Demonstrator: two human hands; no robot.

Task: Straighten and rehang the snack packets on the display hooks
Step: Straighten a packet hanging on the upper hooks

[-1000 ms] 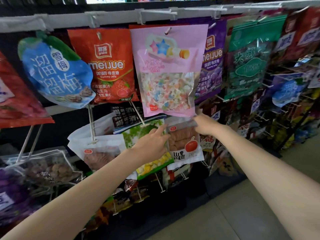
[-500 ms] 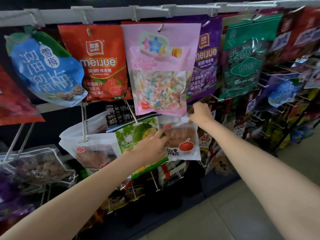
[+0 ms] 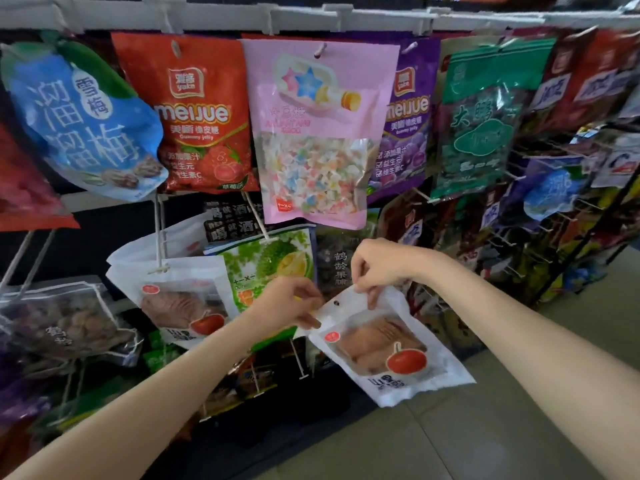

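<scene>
Since a second ago you've pulled the white hawthorn-slice packet (image 3: 388,344) off its hook, left hand (image 3: 287,303) and right hand (image 3: 377,265) pinching its top edge; misaligning its hole could tear it.

floor (image 3: 485,441): grey tiles | rail (image 3: 214,20): white, along top

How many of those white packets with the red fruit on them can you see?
2. One packet is off its hook, pinched by both hands. Another hangs at lower left, with a white one behind it, possibly the same kind.
</scene>
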